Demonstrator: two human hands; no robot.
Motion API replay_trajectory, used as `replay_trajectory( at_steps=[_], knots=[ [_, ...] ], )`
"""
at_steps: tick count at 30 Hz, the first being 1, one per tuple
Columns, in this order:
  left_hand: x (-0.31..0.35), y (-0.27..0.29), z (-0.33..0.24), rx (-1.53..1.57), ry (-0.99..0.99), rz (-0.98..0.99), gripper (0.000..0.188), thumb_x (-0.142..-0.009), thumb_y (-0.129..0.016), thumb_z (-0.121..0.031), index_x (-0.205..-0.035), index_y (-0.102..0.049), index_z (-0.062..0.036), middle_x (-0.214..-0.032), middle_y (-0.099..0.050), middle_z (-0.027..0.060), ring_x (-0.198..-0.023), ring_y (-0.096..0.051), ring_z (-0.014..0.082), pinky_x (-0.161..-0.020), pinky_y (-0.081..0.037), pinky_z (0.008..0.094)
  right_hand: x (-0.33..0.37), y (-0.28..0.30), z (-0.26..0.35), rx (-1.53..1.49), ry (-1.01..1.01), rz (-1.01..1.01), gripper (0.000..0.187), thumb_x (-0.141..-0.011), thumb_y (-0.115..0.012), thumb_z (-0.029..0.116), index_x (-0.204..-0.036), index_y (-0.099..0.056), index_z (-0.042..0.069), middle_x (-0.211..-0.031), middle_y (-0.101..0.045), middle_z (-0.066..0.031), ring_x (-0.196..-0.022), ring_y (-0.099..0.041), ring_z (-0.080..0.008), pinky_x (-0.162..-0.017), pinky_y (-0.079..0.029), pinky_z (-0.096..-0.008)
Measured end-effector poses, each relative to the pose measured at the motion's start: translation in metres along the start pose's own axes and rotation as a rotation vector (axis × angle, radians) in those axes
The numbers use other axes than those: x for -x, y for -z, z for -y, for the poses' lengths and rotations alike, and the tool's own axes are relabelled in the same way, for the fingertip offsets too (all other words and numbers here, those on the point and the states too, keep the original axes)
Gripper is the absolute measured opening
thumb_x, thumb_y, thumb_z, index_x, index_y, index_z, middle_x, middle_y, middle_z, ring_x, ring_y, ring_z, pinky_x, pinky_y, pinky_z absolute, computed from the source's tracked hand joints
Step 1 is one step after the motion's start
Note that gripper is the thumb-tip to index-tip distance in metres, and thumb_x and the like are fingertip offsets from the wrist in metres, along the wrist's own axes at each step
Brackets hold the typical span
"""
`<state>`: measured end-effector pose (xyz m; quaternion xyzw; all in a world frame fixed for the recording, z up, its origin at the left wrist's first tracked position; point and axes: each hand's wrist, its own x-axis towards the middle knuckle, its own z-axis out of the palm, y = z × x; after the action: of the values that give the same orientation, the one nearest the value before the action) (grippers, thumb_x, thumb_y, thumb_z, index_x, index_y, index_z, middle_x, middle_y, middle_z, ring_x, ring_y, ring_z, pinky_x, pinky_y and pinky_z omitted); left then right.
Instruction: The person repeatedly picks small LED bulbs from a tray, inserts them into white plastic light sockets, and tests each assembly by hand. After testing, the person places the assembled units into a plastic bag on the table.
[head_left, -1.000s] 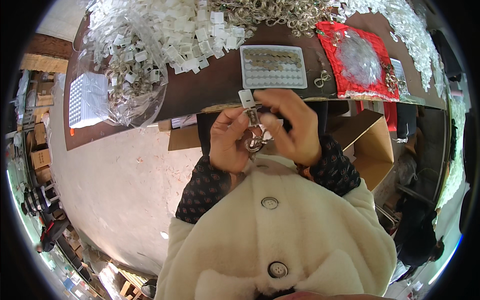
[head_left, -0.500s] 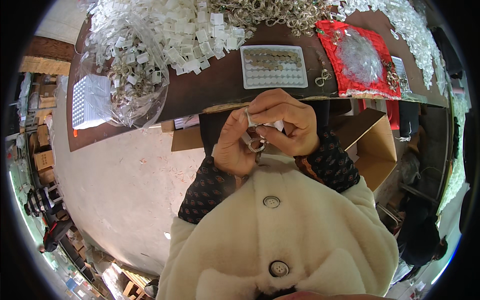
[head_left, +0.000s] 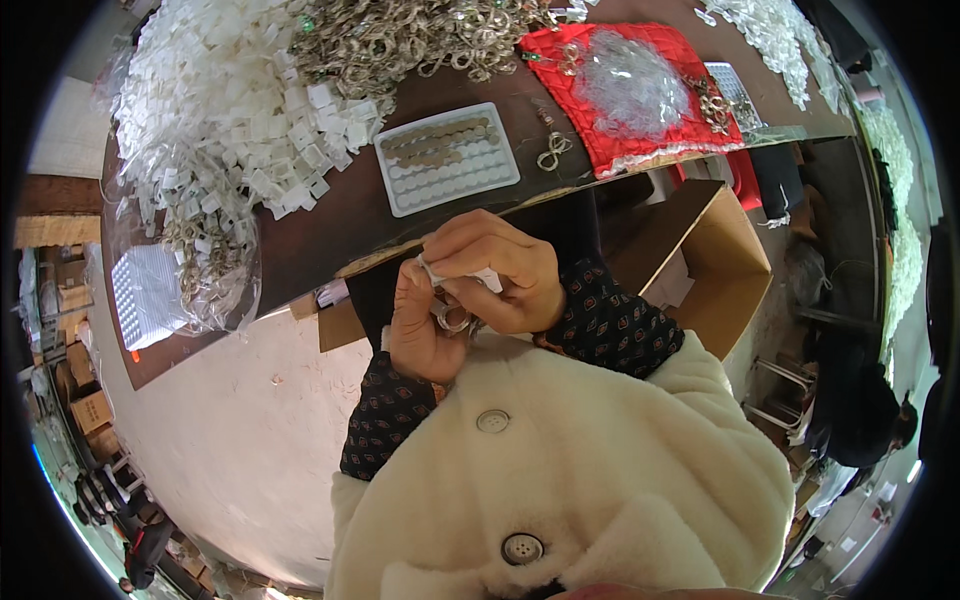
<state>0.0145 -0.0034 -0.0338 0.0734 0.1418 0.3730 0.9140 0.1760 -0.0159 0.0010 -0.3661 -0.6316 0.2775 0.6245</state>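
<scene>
In front of my chest both hands are closed together. My left hand [head_left: 415, 330] pinches one edge of a small white plastic piece [head_left: 430, 268] between thumb and finger. A looped silvery coil [head_left: 453, 318] lies against its palm. My right hand [head_left: 505, 270] curls over from the right with bent fingers, gripping the same white piece. Its fingers hide most of that piece. Just beyond the hands, on the table, lies a white tray [head_left: 465, 180] with round wells, several rows of them holding brownish discs.
The brown table [head_left: 330, 245] carries a heap of white plastic pieces [head_left: 220, 100] and a pile of coiled metallic loops [head_left: 420, 40]. A red cloth [head_left: 620, 150] bears clear film pieces [head_left: 630, 85]. Stacked white trays [head_left: 145, 295] stand left; an open cardboard box [head_left: 735, 250] sits right, below the edge.
The view has turned, so the table and hands appear shifted leftward. Both hands keep their hold on the white piece, with only slight finger movement.
</scene>
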Motion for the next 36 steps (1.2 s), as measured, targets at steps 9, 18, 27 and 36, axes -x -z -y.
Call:
replay_trajectory(
  at_steps=[9,18,27,36],
  knots=[
    [-0.011,-0.013,0.007,-0.288,-0.095,-0.033,0.022,-0.1,-0.06,-0.027,-0.111,-0.061,-0.0081,-0.107,-0.067,0.0054,-0.086,-0.057,0.0112,-0.07,-0.048,0.0251,0.006,0.055,-0.002,0.43,0.01,0.108,0.03,-0.084,-0.068,-0.004,-0.113,-0.071,0.003,-0.11,-0.07,-0.0144,-0.099,-0.068,-0.0305,-0.086,-0.055,-0.0366],
    [-0.014,-0.018,0.003,-0.382,-0.013,-0.211,0.015,-0.097,-0.065,-0.023,-0.104,-0.06,-0.0106,-0.088,-0.055,-0.001,-0.07,-0.042,0.0054,-0.05,-0.029,0.0188,-0.006,0.149,-0.042,0.97,-0.338,-0.326,0.022,-0.087,-0.073,0.006,-0.108,-0.073,0.007,-0.096,-0.067,-0.011,-0.08,-0.069,-0.0229,-0.069,-0.054,-0.0305],
    [-0.013,-0.008,0.0,-0.374,-0.06,-0.148,0.017,-0.096,-0.065,-0.022,-0.104,-0.059,-0.0086,-0.102,-0.063,0.0026,-0.073,-0.045,0.007,-0.054,-0.033,0.0212,-0.052,0.151,-0.074,1.004,-0.15,-0.076,0.014,-0.081,-0.072,0.004,-0.094,-0.07,0.006,-0.09,-0.067,-0.0118,-0.08,-0.065,-0.0332,-0.073,-0.053,-0.0411],
    [-0.012,-0.006,-0.003,-0.281,-0.048,-0.166,0.016,-0.098,-0.062,-0.019,-0.11,-0.058,-0.0096,-0.105,-0.067,0.0057,-0.071,-0.046,0.0055,-0.049,-0.03,0.0187,-0.075,0.167,-0.081,0.992,-0.508,0.241,0.015,-0.082,-0.073,0.019,-0.092,-0.069,0.008,-0.093,-0.069,-0.0112,-0.089,-0.067,-0.0346,-0.076,-0.053,-0.0455]
  ],
)
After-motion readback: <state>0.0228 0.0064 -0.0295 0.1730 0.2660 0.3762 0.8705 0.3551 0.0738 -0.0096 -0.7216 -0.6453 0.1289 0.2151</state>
